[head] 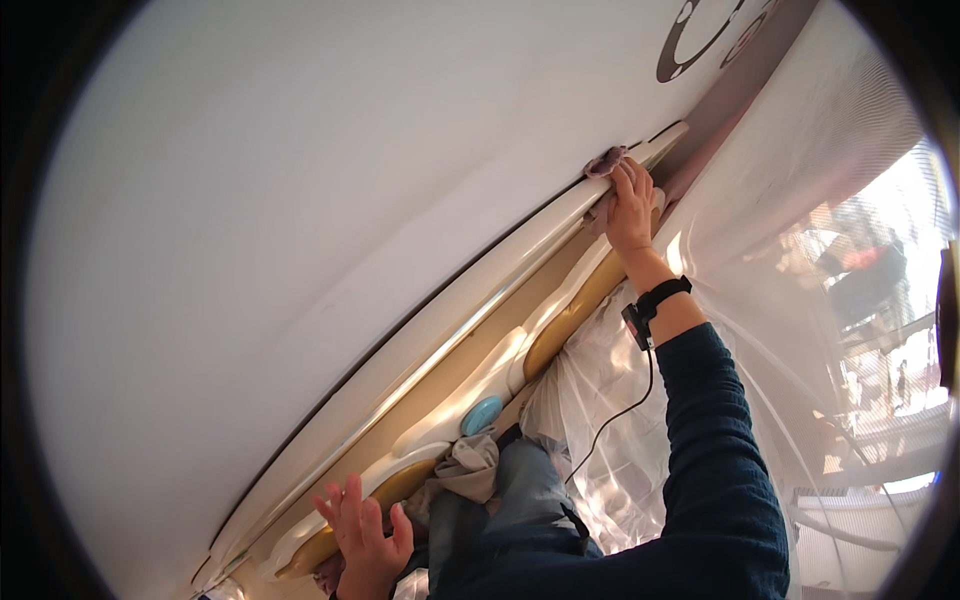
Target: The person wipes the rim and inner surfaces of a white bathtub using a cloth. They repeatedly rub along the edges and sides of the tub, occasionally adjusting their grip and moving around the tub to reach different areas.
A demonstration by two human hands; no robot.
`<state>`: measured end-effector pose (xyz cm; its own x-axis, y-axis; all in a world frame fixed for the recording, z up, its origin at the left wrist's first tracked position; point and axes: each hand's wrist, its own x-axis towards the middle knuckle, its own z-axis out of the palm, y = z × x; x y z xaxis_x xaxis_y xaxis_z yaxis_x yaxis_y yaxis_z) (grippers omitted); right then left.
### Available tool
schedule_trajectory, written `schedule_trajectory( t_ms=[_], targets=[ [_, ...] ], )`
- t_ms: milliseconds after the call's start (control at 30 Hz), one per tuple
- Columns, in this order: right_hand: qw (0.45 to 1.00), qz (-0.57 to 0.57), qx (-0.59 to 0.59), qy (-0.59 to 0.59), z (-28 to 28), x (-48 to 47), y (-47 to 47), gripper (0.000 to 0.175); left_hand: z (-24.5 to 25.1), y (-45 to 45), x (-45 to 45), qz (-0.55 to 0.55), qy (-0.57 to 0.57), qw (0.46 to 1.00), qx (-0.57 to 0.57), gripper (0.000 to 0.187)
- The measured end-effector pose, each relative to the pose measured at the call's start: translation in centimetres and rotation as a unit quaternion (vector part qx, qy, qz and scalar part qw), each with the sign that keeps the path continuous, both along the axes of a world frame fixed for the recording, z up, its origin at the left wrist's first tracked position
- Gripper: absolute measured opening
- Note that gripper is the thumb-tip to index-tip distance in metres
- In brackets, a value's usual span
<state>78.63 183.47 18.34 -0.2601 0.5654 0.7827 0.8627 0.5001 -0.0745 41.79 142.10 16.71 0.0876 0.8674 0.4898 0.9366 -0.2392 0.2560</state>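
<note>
My right hand [632, 206], with a black strap and small device on its wrist, presses a crumpled mauve-grey cloth [606, 162] against the upper edge of a long white trim [465, 289]. More pale cloth shows beneath its fingers. This trim borders a large smooth white panel [300, 187]. At the lower left my left hand [367, 532] is raised with fingers spread, holding nothing visible, in front of the lower end of the white and tan moulded parts [577, 311].
A round light-blue object [481, 416] lies on the white moulding beside a bunched beige cloth [471, 465] near my knees. Clear plastic sheeting [750, 300] hangs along the right. A black cable [615, 415] runs down from the wrist device. Dark round markings [694, 37] are at top right.
</note>
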Motion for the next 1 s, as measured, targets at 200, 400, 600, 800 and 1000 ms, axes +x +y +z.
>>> schedule_trajectory(
  t_ms=[200,400,600,800,1000],
  targets=[
    [0.999,-0.052,0.006,0.007,-0.5,5.5,5.3,0.054,1.4,4.5,2.5,0.001,0.008,1.0,-0.013,0.073],
    [0.993,-0.101,-0.06,0.008,-2.0,9.2,9.4,0.055,0.5,9.7,5.3,0.015,0.055,0.998,0.025,0.074],
    [0.996,-0.041,-0.07,0.035,-3.8,12.7,12.6,0.054,0.8,13.1,7.6,0.016,0.069,0.997,0.037,0.075],
    [0.98,0.009,-0.172,0.1,-5.3,16.3,15.4,0.055,0.5,14.1,9.2,0.052,0.119,0.991,0.02,0.075],
    [0.97,0.022,-0.238,0.055,-5.2,20.0,16.4,0.057,0.3,14.4,9.8,0.118,0.131,0.984,0.01,0.069]
  ],
)
